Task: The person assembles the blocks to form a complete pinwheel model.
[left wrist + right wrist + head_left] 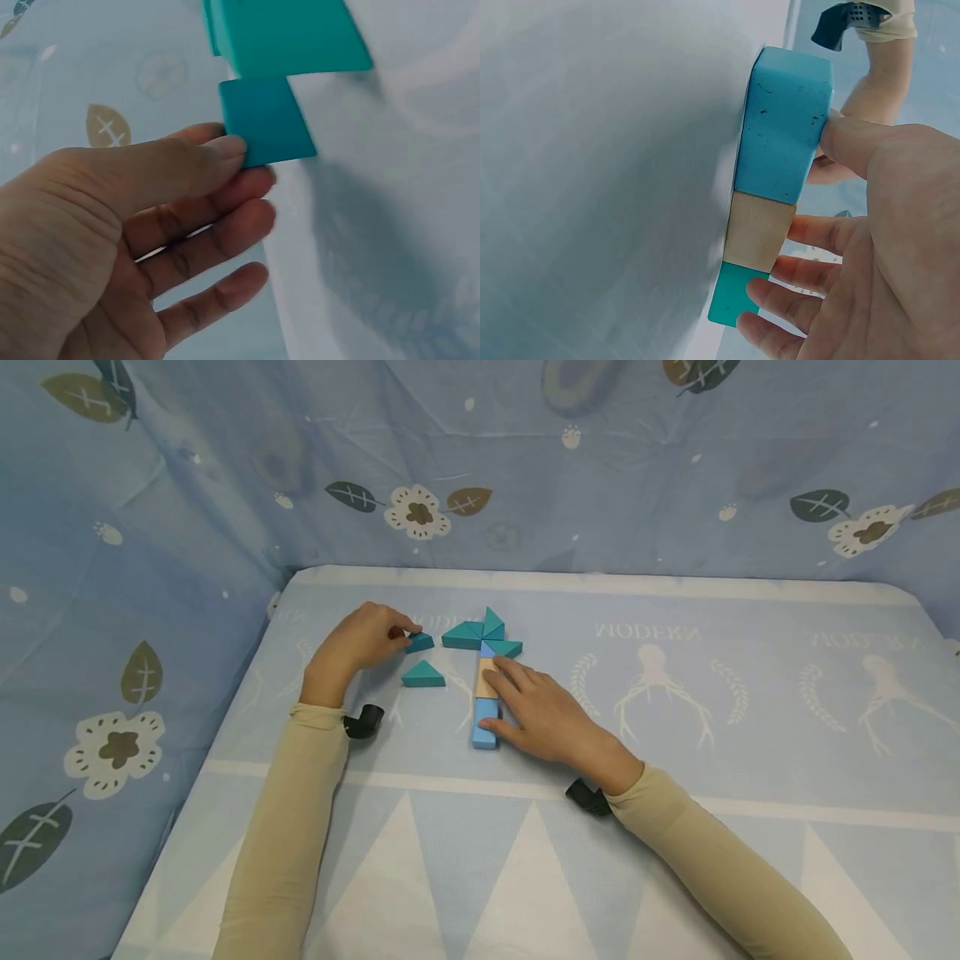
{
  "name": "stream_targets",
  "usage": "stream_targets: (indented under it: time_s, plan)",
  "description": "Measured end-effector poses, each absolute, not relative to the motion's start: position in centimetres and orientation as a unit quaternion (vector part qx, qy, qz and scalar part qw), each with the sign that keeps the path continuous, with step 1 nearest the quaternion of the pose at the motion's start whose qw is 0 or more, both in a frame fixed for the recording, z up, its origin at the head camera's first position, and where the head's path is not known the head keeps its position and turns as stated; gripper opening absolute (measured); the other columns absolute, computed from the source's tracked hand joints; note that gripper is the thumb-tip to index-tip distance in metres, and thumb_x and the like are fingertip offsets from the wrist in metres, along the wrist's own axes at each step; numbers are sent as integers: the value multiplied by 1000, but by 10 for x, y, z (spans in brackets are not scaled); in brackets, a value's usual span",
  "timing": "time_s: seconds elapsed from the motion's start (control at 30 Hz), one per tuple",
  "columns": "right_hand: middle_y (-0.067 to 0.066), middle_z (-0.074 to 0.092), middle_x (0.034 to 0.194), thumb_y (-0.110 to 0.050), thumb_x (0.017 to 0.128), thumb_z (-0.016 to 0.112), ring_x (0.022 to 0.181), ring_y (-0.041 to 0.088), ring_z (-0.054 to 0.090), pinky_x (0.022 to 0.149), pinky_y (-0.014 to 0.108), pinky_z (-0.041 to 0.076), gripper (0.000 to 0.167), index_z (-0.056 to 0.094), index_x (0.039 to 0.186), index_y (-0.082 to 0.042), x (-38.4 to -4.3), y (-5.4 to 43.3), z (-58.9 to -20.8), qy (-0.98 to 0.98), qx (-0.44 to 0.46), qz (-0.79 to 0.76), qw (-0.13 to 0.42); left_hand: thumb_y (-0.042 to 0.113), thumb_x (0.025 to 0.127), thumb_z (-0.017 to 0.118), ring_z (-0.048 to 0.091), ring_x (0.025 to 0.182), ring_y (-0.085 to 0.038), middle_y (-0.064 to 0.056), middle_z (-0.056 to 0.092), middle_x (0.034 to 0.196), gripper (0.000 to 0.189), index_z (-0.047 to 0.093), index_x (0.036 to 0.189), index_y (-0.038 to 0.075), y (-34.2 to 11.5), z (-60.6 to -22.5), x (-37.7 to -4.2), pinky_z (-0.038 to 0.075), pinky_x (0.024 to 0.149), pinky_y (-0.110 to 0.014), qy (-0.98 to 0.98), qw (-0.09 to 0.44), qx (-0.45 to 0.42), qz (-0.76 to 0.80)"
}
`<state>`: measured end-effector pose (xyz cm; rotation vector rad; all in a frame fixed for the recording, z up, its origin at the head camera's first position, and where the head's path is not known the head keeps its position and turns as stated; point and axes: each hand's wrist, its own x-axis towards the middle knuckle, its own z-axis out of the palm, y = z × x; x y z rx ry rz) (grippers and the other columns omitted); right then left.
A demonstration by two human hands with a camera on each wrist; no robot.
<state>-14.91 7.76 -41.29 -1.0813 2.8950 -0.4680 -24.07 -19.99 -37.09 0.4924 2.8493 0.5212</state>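
My left hand (363, 639) pinches a teal triangular block (420, 644) between thumb and index finger; in the left wrist view this block (268, 124) shows a flat square side, and the other fingers spread loosely below. A second teal triangular block (423, 676) lies just nearer on the table. My right hand (543, 714) rests along the right side of a column of blocks, thumb against the blue block (484, 735) and fingertips by the natural wood block (487, 677). Above the column, several teal triangular blocks (462, 635) form a pinwheel, with a small blue triangle (487, 649) beneath.
The light patterned tablecloth (675, 760) covers the table and continues to both sides of the blocks. A blue floral curtain (600, 485) hangs behind and at the left. Black wrist devices (364, 722) sit at both sleeve cuffs.
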Motion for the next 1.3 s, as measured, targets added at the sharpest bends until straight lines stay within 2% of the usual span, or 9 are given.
stream_targets:
  time_s: [0.3,0.63,0.93,1.3]
  plan:
    - [17,32,155,-47,97,56,138,35,41,110,50,38,69,39,148,-4,-149,79,-414,927,-344,-149,15,7,91,68,60,78,-23,-14,71,99,28,72,119,7,-198,-368,-239,51,72,-37,963,108,172,177]
    - [18,32,155,-47,97,56,138,35,41,110,51,39,69,40,148,-4,-149,80,-413,926,-346,-153,13,5,91,68,58,76,-20,-11,74,108,22,75,111,6,-191,-365,-235,47,68,-31,961,118,190,165]
    - [17,32,156,-48,98,55,139,35,41,110,51,38,69,39,149,-5,-150,79,-413,927,-344,-151,19,6,89,70,66,89,-22,-11,74,105,21,76,109,5,-175,-358,-229,55,83,-38,957,135,214,142]
    - [17,32,156,-48,97,56,139,35,41,110,51,38,69,39,149,-5,-150,78,-413,926,-345,-155,17,7,89,69,64,85,-20,-9,74,100,18,77,106,7,-170,-362,-229,54,83,-38,960,117,211,138]
